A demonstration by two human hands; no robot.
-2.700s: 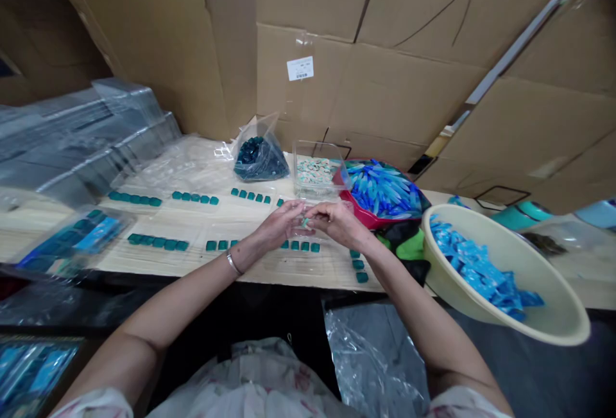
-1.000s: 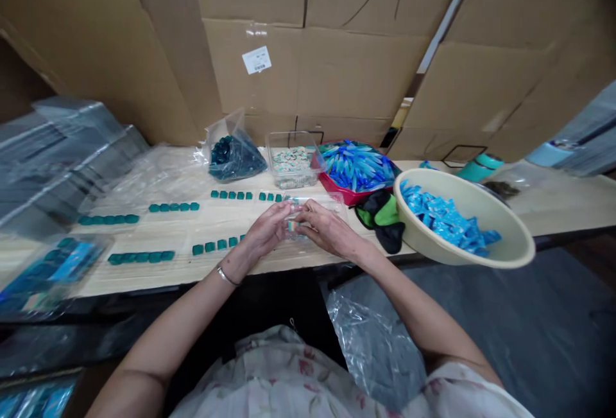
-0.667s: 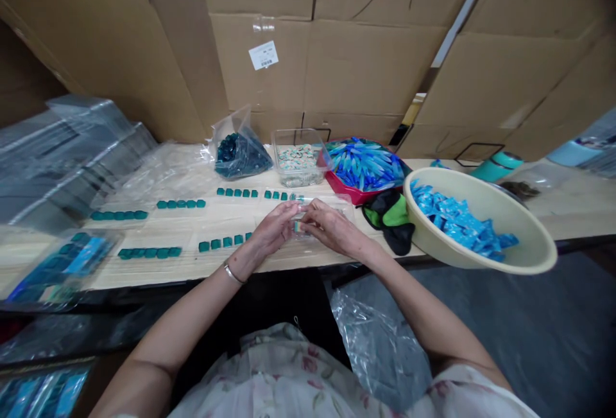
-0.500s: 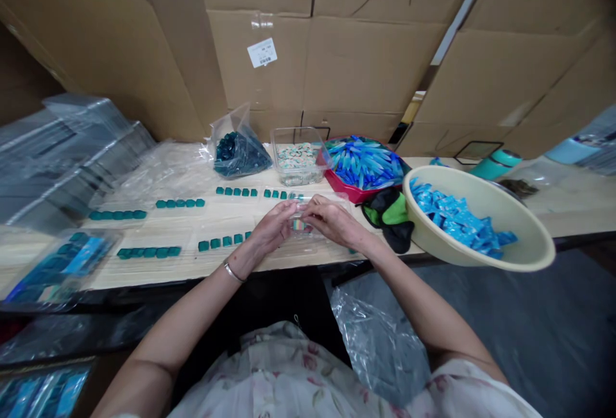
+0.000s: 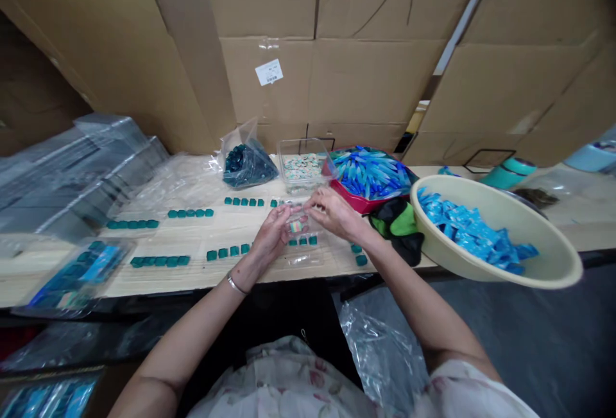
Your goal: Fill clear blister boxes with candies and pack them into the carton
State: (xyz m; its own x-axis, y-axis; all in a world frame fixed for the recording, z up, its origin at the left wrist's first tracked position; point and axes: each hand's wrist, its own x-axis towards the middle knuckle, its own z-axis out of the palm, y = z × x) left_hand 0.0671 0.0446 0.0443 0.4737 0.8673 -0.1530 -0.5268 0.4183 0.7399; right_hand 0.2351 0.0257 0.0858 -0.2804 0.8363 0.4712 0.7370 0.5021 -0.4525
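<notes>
My left hand point(image 5: 272, 233) is closed in a pinch, with a silver bangle on its wrist. My right hand point(image 5: 331, 212) pinches beside it, fingertips close together. Between them hangs what looks like a small clear plastic bag, with a pastel striped piece point(image 5: 296, 226) showing in its lower part. Below the hands lie teal cube-like pieces point(image 5: 303, 241) in a row on clear plastic. More rows of teal pieces point(image 5: 160, 261) stretch to the left, and a few teal pieces point(image 5: 360, 260) sit to the right.
At the back stand a bag of dark teal pieces point(image 5: 250, 171), a clear tub point(image 5: 308, 177) of small flat pieces and a red tray point(image 5: 359, 204) of blue slender pieces. A cream basin point(image 5: 543, 270) of blue packets overhangs the right edge. Clear trays point(image 5: 96, 155) are stacked left.
The view has tilted slightly up and left, so the scene sits lower and farther right. My right hand's fingers have lifted a little from the left's; the striped piece stays between them.
</notes>
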